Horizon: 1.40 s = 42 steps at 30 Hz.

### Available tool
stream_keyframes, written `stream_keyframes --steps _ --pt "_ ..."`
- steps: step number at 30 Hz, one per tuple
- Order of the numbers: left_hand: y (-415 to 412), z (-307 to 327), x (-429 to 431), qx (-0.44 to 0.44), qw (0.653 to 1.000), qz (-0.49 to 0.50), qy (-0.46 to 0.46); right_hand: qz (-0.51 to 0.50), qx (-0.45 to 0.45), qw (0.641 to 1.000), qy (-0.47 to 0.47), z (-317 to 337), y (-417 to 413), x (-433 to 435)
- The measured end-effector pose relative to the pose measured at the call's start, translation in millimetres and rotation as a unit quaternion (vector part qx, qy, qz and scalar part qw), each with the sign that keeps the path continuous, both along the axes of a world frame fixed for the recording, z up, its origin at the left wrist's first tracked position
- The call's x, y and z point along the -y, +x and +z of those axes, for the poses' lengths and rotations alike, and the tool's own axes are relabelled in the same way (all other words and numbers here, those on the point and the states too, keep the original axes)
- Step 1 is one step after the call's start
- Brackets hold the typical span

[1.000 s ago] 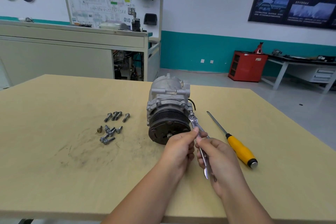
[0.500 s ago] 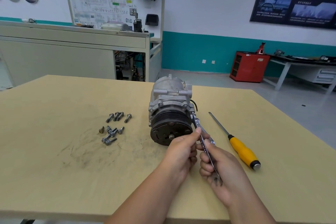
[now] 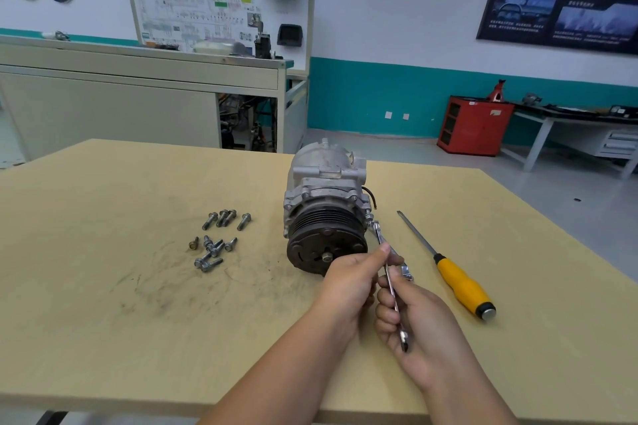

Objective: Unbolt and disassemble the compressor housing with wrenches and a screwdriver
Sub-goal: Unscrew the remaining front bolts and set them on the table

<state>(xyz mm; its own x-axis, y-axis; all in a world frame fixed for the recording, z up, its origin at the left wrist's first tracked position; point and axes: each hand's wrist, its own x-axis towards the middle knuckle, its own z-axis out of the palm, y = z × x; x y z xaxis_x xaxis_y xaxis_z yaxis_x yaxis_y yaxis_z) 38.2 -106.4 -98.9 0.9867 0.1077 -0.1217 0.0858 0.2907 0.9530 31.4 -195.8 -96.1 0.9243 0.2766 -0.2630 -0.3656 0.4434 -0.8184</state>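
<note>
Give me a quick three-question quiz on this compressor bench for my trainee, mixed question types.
1. True or false: the screwdriver lies untouched on the table.
2. Where do the loose bolts lie relative to the compressor? A) to its left B) to its right C) on top of it
3. Fill in: the right hand grips the shaft of a ____.
Key: 1 true; 2 A; 3 wrench, which the left hand pinches too.

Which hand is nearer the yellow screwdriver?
Right. The right hand grips the wrench just left of the screwdriver; the left hand sits farther left, by the compressor pulley.
</note>
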Motion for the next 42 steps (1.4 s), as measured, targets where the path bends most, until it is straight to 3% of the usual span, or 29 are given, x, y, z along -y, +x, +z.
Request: stream_keyframes --steps 4,17,23,29,32,35,42 --pt "-0.8 -0.8 -1.4 0.003 1.000 0.005 -0.011 -0.003 0.031 0.998 -0.050 0.7 1.1 -0.9" --pt "-0.3 -1.3 -2.8 0.022 0.999 0.029 -0.015 -0.004 0.057 0.995 -0.087 7.3 3.3 -2.6" --pt "0.4 -3.9 -2.7 0.037 0.997 0.051 0.043 -0.027 0.114 0.982 -0.145 5.8 4.5 -1.3" --pt "1.9 -4.3 -3.6 0.023 0.997 0.068 -0.033 -0.072 0.190 0.950 -0.238 7.3 6.3 -0.3" --pt "2.9 -2.9 -0.4 -0.001 0.993 0.049 -0.104 -0.019 0.112 0.978 -0.177 7.9 5.5 -1.7" --pt "3.5 -0.7 -0.5 -0.022 0.992 0.030 -0.119 0.042 0.027 0.996 -0.070 8.6 3.7 -1.2" --pt "1.4 -4.7 -0.7 -0.011 0.997 0.001 -0.083 0.037 0.025 0.999 -0.026 1.0 1.3 3.3"
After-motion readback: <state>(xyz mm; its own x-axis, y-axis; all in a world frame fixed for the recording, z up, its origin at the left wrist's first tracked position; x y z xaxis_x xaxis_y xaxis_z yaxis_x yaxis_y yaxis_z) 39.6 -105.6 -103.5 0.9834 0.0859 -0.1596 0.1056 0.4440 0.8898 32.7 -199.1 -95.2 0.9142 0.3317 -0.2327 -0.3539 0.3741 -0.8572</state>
